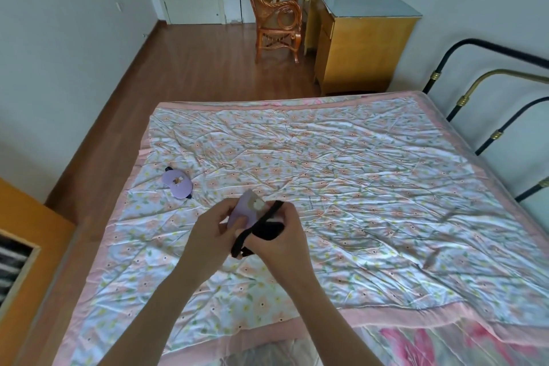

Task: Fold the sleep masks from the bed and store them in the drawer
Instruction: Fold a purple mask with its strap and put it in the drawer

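Note:
Both hands hold one lilac sleep mask (248,208) above the near half of the bed (356,187). My left hand (212,230) grips the mask's folded lilac body. My right hand (280,242) grips its black strap (256,230), which runs slantwise between the hands with a black fold under the fingers. A second lilac sleep mask (177,184) lies flat on the floral quilt near the bed's left edge, apart from both hands. An open wooden drawer (20,258) shows at the left edge of the view, with something striped black and white inside.
The floral quilt with a pink border covers the bed. A black and brass metal bed frame (487,116) rises at the right. Beyond the bed stand a yellow wooden desk (359,47) and a rattan chair (274,15) on a wooden floor.

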